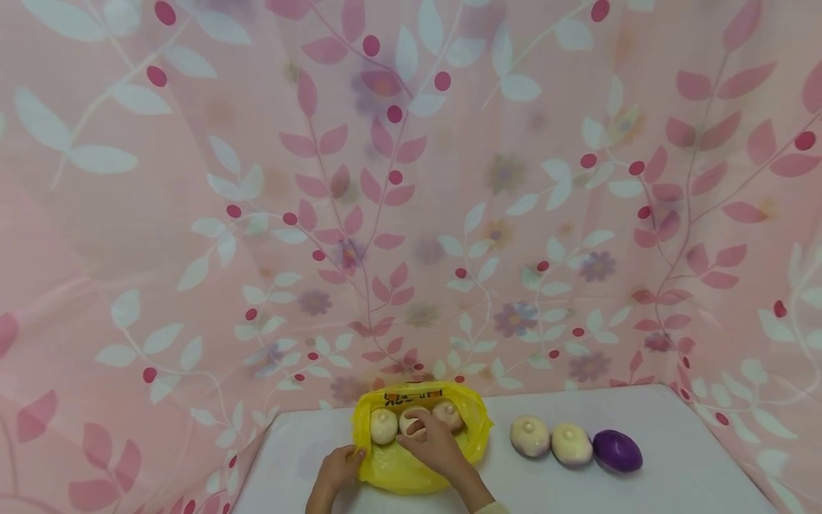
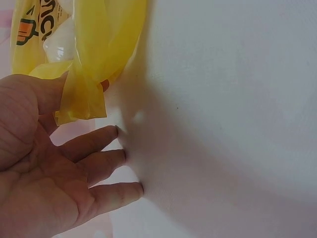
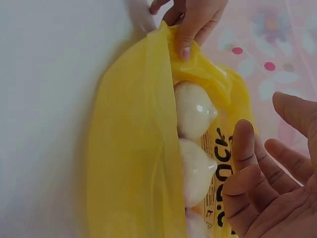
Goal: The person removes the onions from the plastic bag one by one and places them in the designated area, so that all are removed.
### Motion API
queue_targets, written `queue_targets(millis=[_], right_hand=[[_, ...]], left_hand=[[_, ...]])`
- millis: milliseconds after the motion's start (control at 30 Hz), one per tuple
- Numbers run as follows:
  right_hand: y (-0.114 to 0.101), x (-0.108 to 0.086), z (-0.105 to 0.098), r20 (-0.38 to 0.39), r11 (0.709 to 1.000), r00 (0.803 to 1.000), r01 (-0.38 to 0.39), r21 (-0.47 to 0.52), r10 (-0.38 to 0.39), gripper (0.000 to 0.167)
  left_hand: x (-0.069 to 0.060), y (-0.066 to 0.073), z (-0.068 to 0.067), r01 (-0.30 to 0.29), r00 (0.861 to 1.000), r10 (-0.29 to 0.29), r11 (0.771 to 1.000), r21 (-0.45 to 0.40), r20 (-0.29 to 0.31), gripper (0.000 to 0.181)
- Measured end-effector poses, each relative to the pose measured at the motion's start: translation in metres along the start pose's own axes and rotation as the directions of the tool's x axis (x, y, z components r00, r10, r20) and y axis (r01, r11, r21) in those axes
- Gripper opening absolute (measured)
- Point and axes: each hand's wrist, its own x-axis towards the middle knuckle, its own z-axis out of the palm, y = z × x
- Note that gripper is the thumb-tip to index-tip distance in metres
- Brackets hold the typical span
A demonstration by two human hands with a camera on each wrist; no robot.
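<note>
A yellow plastic bag [image 1: 411,475] lies on its side with its mouth gaping, dark lettering on the inner face. Three cream turnip-like bulbs with small nubs sit in a row inside it; the left bulb [image 1: 384,426] shows fully, the middle one partly behind my right hand. My left hand [image 1: 340,467] pinches the bag's left edge between thumb and index finger, its other fingers spread in the left wrist view. Over the bag's mouth is my right hand [image 1: 433,444], fingers loosely bent and holding nothing. In the right wrist view it is apart from the bulbs [image 3: 194,110].
To the right of the bag, two cream bulbs [image 1: 530,436] and a purple bulb [image 1: 618,451] lie in a row on the white table [image 1: 693,435]. A pink floral curtain [image 1: 411,300] hangs behind and around the table.
</note>
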Motion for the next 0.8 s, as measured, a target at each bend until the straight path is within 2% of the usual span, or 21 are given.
queue_targets(millis=[133,267,567,800], right_hand=[[-0.003,0.004,0.007,0.0,1.0,1.0,-0.013,-0.021,0.013,0.047],[-0.003,0.007,0.012,-0.01,0.997,0.999,-0.047,-0.065,0.046,0.048],[-0.004,0.014,0.019,-0.014,0.987,0.997,-0.08,-0.137,0.079,0.051],[-0.001,0.016,0.024,-0.004,0.988,0.997,-0.076,-0.137,0.077,0.05]], left_hand=[[0.002,-0.002,0.0,0.014,1.0,-0.014,1.0,-0.004,-0.001,0.036],[0.004,-0.004,0.002,0.027,1.0,-0.027,1.0,-0.008,0.007,0.032],[0.003,-0.004,0.001,0.0,1.0,0.0,1.0,-0.012,0.001,0.03],[0.001,-0.002,0.002,0.015,1.0,-0.015,0.999,-0.029,-0.008,0.031]])
